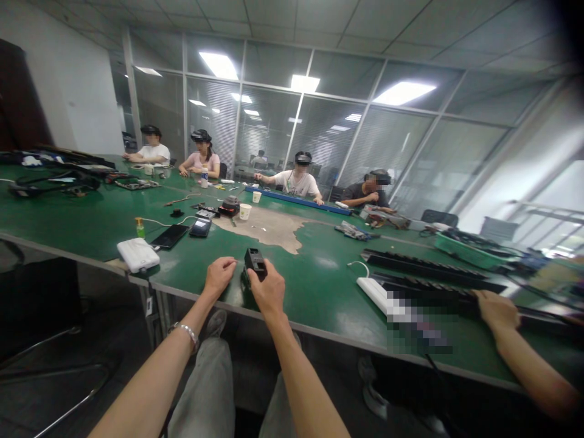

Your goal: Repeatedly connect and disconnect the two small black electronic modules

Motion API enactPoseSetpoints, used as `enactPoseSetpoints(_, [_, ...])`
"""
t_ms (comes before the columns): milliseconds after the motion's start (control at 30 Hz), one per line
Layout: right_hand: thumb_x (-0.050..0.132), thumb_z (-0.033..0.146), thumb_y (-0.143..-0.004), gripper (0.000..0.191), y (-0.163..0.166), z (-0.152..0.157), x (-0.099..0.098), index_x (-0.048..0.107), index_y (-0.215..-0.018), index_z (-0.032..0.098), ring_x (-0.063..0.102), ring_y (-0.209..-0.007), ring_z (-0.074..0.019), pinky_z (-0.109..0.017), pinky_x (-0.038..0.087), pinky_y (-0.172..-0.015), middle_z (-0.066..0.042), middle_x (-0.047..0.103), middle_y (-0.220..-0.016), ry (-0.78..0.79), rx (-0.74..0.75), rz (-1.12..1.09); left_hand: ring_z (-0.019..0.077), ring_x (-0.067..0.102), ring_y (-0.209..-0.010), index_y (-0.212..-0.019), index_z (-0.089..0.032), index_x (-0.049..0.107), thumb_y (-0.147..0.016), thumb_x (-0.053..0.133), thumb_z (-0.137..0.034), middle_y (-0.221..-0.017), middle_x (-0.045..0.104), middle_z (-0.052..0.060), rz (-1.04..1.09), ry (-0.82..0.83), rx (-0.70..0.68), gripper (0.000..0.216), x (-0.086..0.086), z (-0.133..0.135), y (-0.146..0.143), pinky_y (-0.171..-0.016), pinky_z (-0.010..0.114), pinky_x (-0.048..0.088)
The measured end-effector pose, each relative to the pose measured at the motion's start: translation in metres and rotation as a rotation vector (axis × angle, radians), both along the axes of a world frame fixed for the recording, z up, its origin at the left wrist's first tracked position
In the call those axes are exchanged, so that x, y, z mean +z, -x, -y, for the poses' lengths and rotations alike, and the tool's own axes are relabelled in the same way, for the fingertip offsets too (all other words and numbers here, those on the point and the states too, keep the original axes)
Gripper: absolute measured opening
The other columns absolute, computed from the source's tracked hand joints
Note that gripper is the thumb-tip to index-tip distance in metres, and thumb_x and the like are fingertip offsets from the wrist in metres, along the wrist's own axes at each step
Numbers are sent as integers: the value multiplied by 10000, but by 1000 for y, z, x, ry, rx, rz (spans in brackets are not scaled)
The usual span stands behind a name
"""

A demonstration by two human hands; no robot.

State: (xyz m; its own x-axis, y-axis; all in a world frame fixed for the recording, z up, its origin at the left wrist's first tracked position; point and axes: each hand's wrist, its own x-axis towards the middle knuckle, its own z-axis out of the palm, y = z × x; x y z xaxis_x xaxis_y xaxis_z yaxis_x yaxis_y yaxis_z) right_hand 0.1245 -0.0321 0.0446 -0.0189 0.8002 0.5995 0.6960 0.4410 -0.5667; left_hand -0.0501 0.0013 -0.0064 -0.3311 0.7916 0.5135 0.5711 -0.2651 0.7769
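Observation:
My right hand [270, 291] is wrapped around a black boxy device [254, 260] with rectangular recesses in its top, held tilted over the near edge of the green table [319, 289]. To its left, my left hand [221, 275] rests by the table edge with its fingers curled together, apart from the device. Anything in those fingers is hidden or too small to name. A bracelet circles my left wrist. Beyond the hands lies a worn brown patch [269, 225] of the tabletop.
Left of me are a white power bank [138, 254], a dark phone [171, 236] and a small green bottle [140, 227]. Paper cups [245, 212] stand farther back. A co-worker's hand [497, 310] touches long black strips [438, 271] at right. Several people sit across the table.

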Motion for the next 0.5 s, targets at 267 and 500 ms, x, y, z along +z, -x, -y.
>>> enactPoseSetpoints(267, [568,398,-857,505,-34,-21,-14,576,-1252,84,621,-1064,-283,-369,445,-939,-181,654,-1172,-8,-117,-174,194,669,-992,-893,-200,741,-825,563,-331,-1036,735,61,-28,6,16,231,0,0,-2,-927,334,508])
enactPoseSetpoints(500, [566,345,-847,506,-43,-31,-32,568,-1265,60,601,-1101,-299,-408,437,-970,-205,639,-1190,-14,-106,-123,196,670,-974,-894,-208,743,-821,566,-330,-1028,736,56,-34,8,20,227,-1,-2,-2,-907,334,513])
